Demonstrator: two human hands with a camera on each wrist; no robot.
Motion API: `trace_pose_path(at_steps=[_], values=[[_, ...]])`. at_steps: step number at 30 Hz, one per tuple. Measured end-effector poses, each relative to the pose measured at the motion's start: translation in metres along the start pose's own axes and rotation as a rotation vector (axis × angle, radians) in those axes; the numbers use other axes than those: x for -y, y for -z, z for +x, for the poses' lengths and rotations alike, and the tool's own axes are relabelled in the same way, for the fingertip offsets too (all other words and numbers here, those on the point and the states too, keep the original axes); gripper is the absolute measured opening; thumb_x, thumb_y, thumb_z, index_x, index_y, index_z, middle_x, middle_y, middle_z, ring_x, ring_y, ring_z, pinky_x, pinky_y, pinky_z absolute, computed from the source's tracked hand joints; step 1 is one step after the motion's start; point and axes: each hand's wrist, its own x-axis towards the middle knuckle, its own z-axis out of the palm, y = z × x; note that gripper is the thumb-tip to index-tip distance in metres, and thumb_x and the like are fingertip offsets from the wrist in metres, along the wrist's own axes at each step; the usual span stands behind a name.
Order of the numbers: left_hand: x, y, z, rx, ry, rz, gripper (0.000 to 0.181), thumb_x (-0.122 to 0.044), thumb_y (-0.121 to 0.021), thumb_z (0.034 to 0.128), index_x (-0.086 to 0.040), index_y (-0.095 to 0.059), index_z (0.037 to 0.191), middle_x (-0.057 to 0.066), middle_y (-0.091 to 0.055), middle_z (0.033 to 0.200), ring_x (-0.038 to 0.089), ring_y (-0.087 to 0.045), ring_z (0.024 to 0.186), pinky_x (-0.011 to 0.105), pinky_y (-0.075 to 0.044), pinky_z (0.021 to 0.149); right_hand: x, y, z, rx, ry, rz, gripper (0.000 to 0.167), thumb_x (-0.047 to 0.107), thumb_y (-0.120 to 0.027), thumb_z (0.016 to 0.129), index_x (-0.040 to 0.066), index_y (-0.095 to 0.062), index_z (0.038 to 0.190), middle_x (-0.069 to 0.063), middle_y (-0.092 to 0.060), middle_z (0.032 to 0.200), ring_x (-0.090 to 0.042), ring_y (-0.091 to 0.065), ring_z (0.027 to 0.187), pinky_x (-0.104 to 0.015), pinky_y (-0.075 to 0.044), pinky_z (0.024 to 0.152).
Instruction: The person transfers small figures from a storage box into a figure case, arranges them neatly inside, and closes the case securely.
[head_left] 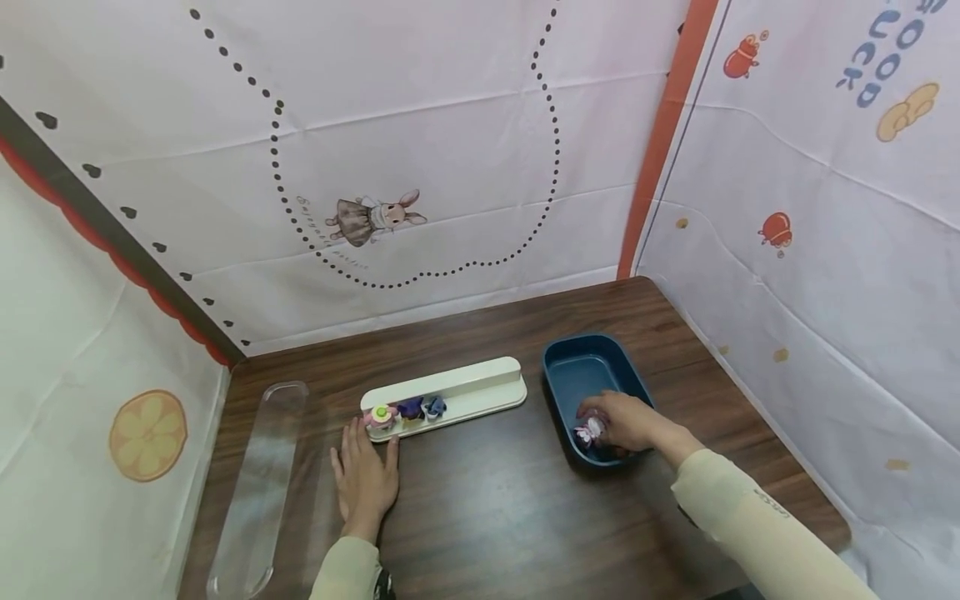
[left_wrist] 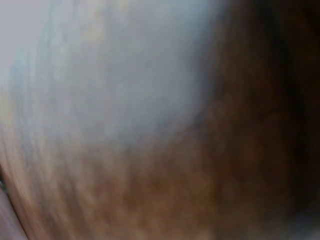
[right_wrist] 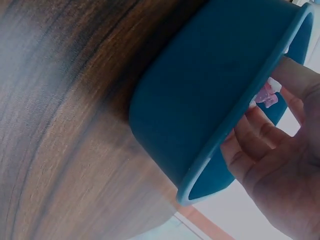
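Observation:
A blue bin stands right of centre, and my right hand reaches into its near end, fingers curled round a small pink and white figure. In the right wrist view the hand is at the rim of the bin, with part of the pink figure between thumb and fingers. My left hand rests flat on the table, fingertips at the left end of a white tray. On that tray stand a pink figure with a yellow-green top, a dark purple one and a blue-grey one.
A long clear plastic cover lies on the wooden table at the left. Printed cloth hangs behind the table and at both sides. The left wrist view is a blur of brown and grey.

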Motion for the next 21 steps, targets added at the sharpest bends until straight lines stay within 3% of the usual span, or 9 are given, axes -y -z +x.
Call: trace_pose_path(at_steps=[7, 15, 21], values=[[0.008, 0.005, -0.005, -0.009, 0.014, 0.014, 0.081, -0.052, -0.046, 0.1073, 0.001, -0.019, 0.163, 0.021, -0.020, 0.171, 0.038, -0.011, 0.161, 0.063, 0.000, 0.129, 0.007, 0.005, 0.005, -0.049, 0.080, -0.040, 0.039, 0.016, -0.082, 0.089, 0.018, -0.069, 0.125, -0.009, -0.064, 0.113, -0.020, -0.059, 0.094, -0.044, -0.057, 0.082], [0.001, 0.001, -0.006, 0.001, 0.005, 0.020, 0.082, -0.053, -0.044, 0.1074, 0.001, -0.019, 0.163, 0.019, -0.019, 0.172, 0.035, -0.010, 0.162, 0.062, 0.001, 0.129, 0.005, 0.022, -0.004, -0.067, 0.125, -0.011, 0.043, 0.022, -0.078, 0.093, 0.012, -0.067, 0.134, -0.003, -0.058, 0.101, -0.012, -0.051, 0.082, -0.026, -0.047, 0.068], [-0.001, 0.000, -0.005, -0.016, 0.007, 0.016, 0.082, -0.054, -0.045, 0.1069, 0.000, -0.020, 0.163, 0.018, -0.020, 0.172, 0.034, -0.011, 0.162, 0.061, 0.000, 0.130, 0.012, 0.038, -0.001, -0.088, 0.170, 0.013, 0.049, 0.025, -0.075, 0.095, 0.013, -0.064, 0.141, -0.001, -0.052, 0.095, -0.011, -0.047, 0.078, -0.022, -0.045, 0.062]])
